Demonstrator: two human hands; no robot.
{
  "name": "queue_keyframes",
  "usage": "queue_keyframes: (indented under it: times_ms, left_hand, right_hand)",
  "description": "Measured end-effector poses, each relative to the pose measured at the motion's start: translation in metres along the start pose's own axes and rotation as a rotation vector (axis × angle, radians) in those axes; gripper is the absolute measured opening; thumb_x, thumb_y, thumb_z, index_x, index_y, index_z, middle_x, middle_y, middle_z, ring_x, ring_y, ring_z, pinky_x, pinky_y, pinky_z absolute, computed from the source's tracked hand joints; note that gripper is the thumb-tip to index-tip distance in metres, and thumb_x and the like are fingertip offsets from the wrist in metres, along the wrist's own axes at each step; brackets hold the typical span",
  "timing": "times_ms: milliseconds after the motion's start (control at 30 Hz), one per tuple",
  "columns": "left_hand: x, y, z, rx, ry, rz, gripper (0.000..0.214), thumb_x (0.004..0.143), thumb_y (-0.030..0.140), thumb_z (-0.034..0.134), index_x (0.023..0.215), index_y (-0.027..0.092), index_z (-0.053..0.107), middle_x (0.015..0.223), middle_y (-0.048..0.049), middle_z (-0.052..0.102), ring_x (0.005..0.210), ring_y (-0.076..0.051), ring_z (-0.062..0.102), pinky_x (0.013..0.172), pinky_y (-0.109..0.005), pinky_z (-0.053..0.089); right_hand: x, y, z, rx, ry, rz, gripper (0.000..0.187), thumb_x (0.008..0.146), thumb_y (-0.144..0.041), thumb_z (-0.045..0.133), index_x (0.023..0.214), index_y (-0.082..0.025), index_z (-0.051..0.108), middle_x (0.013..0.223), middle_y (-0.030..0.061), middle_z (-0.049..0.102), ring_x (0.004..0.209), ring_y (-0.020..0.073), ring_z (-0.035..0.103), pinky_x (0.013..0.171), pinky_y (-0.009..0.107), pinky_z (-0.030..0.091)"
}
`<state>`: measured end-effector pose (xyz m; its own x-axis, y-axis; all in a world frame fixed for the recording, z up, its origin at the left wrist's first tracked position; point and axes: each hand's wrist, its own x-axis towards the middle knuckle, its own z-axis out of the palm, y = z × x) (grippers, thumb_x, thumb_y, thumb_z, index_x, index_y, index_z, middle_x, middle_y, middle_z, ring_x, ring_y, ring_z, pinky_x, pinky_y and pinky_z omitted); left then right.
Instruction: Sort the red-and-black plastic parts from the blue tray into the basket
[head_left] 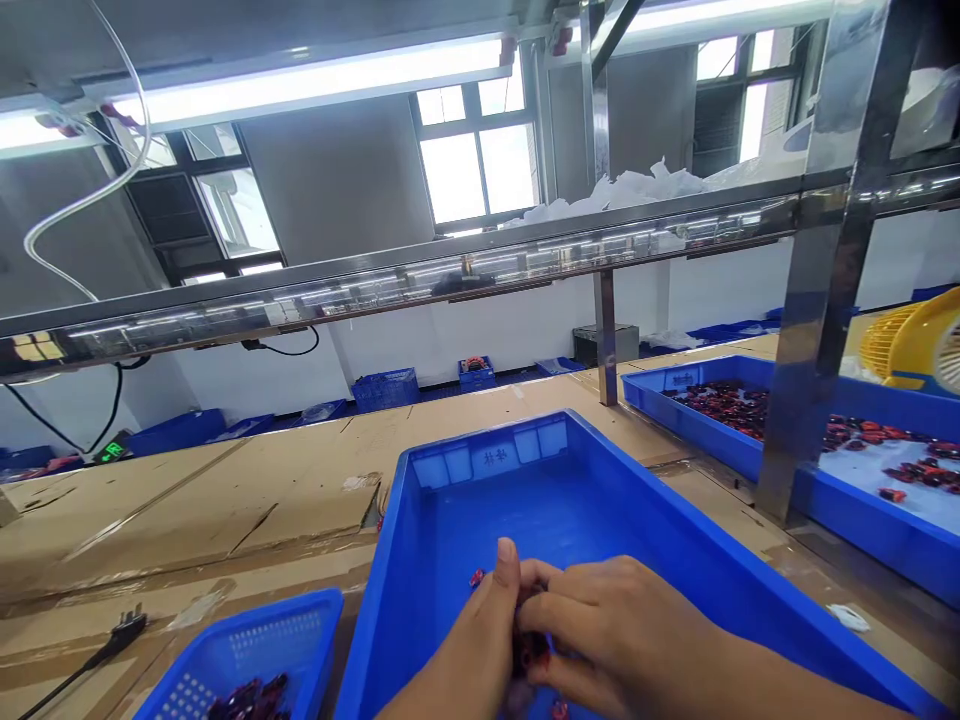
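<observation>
Both my hands meet over the big blue plastic bin (480,465) in front of me. My left hand (472,640) and my right hand (622,630) have their fingers closed together around a small dark red and black part (531,648), pinched between them. A few more small red pieces (477,577) lie on the bin's floor beside my fingers. Much of the held part is hidden by my fingers.
A small blue perforated basket (300,625) with dark red parts sits at lower left. A second blue tray (862,500) with red parts is at right, behind a steel post (810,330). Cardboard (225,500) covers the bench; a black plug (124,630) lies at left; a yellow fan (919,345) far right.
</observation>
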<state>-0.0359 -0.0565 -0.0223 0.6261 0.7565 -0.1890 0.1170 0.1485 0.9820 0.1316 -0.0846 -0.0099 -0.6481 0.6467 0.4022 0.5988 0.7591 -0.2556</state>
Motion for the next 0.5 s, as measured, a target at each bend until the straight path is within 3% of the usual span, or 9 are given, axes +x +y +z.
queue_keyframes:
  times_ms: [133,300,500]
  left_hand:
    - [0.001,-0.001,0.002,-0.080,-0.078,-0.016,0.092,0.075,0.088,0.013,0.109,0.016,0.057,0.045,0.0058,0.041,0.032,-0.008,0.028,0.032,-0.018,0.019]
    - [0.005,0.002,-0.001,-0.160,-0.082,-0.069,0.100,0.066,0.095,0.017,0.113,0.015,0.052,0.052,0.0025,0.052,0.029,-0.006,0.026,0.027,-0.017,0.015]
    - [0.000,0.011,-0.003,-0.132,-0.006,-0.101,0.084,0.079,0.085,0.012,0.114,0.018,0.050,0.059,0.0016,0.054,0.029,-0.005,0.026,0.028,-0.016,0.015]
  right_hand:
    - [0.003,-0.004,0.004,0.065,0.011,0.044,0.016,0.080,-0.020,0.070,0.095,-0.024,0.070,0.090,0.0007,0.077,0.082,0.0208,0.071,0.059,0.026,0.041]
    - [0.002,-0.005,0.006,0.114,0.115,0.021,0.013,0.073,-0.017,0.072,0.084,-0.022,0.069,0.073,-0.0034,0.075,0.060,0.0144,0.068,0.053,0.024,0.037]
    - [-0.001,-0.003,-0.002,0.118,0.271,-0.057,0.009,0.075,-0.016,0.068,0.082,-0.022,0.067,0.069,-0.0033,0.074,0.053,0.0115,0.063,0.053,0.021,0.042]
